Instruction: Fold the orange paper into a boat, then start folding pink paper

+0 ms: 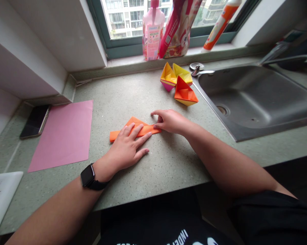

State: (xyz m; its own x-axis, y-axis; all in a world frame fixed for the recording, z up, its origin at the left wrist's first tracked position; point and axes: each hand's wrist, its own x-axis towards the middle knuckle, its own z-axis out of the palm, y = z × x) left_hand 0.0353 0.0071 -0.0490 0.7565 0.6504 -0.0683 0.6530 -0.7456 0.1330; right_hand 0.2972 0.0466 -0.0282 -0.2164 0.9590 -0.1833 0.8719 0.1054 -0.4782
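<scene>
A folded sheet of orange paper (134, 120) lies on the speckled grey-green counter (143, 197). It has a long strip along its near side and a peak pointing away from me. My left hand (126, 146) rests flat across its middle, fingers spread. At the strip's right end, my right hand (170, 121) pinches the paper between thumb and fingers, with the index finger reaching out above. Beyond my hands stand three folded paper boats: an orange-red one (185, 92), a yellow one (184, 72) and a yellow-orange one with a magenta underside (168, 75).
To the left lies a pink paper sheet (66, 136), touching a dark phone (36, 120). A white object (2, 200) sits at the near left edge. A steel sink (257, 95) is on the right. A pink pump bottle (152, 34) and other packages line the windowsill.
</scene>
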